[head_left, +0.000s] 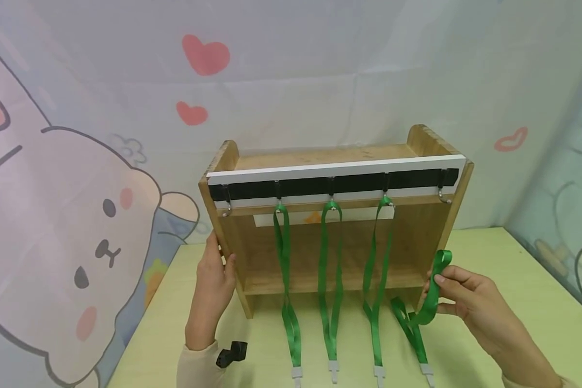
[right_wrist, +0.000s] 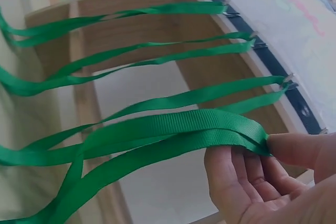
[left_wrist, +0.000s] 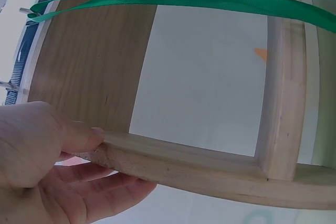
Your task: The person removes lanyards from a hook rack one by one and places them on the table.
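Fingers of the right hand (head_left: 475,302) pinch a green ribbon lanyard (head_left: 432,300) in front of a brown wooden rack (head_left: 320,156). The left wrist view reveals the left hand (left_wrist: 47,142) gripping its side, fingers the head view mostly hides.

One shiny green ribbon (head_left: 431,302) with a white clip (head_left: 426,369) is held up, bent, at the right of the brown wooden rack (head_left: 354,251), which stands on the table (head_left: 490,256). Three other green ribbons (head_left: 323,258) hang from its hooks (head_left: 444,197).

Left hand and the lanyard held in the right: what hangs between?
Three green lanyards on the middle hooks, as the head view shows.
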Available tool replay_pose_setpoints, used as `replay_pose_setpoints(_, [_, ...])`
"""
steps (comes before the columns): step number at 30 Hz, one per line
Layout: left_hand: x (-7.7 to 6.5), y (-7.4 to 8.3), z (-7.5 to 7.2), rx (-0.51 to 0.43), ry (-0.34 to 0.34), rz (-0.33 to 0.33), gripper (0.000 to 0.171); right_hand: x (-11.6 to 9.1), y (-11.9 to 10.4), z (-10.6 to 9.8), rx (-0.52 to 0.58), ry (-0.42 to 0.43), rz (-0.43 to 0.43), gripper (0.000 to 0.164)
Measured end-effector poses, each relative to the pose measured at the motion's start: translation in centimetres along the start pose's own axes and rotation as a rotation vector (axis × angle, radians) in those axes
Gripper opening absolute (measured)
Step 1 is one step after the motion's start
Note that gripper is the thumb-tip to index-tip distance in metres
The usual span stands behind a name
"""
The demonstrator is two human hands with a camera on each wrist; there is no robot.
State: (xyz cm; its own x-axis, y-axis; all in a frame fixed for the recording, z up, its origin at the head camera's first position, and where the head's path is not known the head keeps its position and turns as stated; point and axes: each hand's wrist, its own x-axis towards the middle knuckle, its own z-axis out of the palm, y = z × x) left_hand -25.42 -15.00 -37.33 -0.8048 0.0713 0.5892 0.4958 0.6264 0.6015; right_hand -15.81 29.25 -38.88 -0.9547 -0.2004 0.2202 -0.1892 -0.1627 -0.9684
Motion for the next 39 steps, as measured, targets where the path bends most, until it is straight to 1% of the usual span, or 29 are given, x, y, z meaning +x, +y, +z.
replay_pose_setpoints(5, [0.1,0.0,0.0,-0.001,0.013,0.025,0.060,-0.7,1.1,0.2,-0.086,-0.045,0.082,0.024])
replay_pose_setpoints(8, [0.2,0.0,-0.1,-0.002,0.013,0.027,0.061,-1.2,1.7,0.0,-0.112,-0.079,0.124,0.023])
replay_pose_setpoints(13, [0.3,0.2,-0.2,-0.001,0.007,0.010,0.060,-1.8,2.4,-0.6,-0.108,-0.133,0.150,0.022])
replay_pose_setpoints(15, [0.3,0.2,-0.2,-0.001,0.004,0.006,0.059,-1.8,2.6,-0.8,-0.132,-0.131,0.156,0.022])
replay_pose_setpoints(17, [0.3,0.2,-0.3,-0.002,0.004,0.006,0.059,-1.6,2.8,-0.8,-0.175,-0.108,0.174,0.021])
replay_pose_setpoints(20, [0.3,0.2,-0.4,0.005,0.013,0.012,0.059,-1.0,3.4,-0.4,-0.259,-0.041,0.218,0.018])
replay_pose_setpoints(23, [0.3,0.0,-0.4,0.012,0.021,0.017,0.060,-0.5,4.3,0.1,-0.332,0.018,0.249,0.022])
replay_pose_setpoints(26, [0.3,0.0,-0.3,0.012,0.015,0.012,0.060,0.0,5.3,0.5,-0.410,0.073,0.271,0.028])
replay_pose_setpoints(30, [0.2,0.1,-0.2,0.007,0.003,-0.002,0.059,0.3,6.5,0.9,-0.518,0.148,0.298,0.027])
replay_pose_setpoints(33, [0.1,0.1,-0.1,0.004,0.001,-0.009,0.060,0.6,7.4,1.2,-0.636,0.179,0.266,0.022])
replay_pose_setpoints(37, [0.0,0.0,0.0,0.005,0.001,-0.013,0.060,0.9,8.8,1.6,-0.877,0.206,0.175,0.013])
replay_pose_setpoints(39, [-0.1,0.0,0.1,0.007,0.001,-0.011,0.061,1.0,9.5,1.7,-0.976,0.214,0.140,0.010])
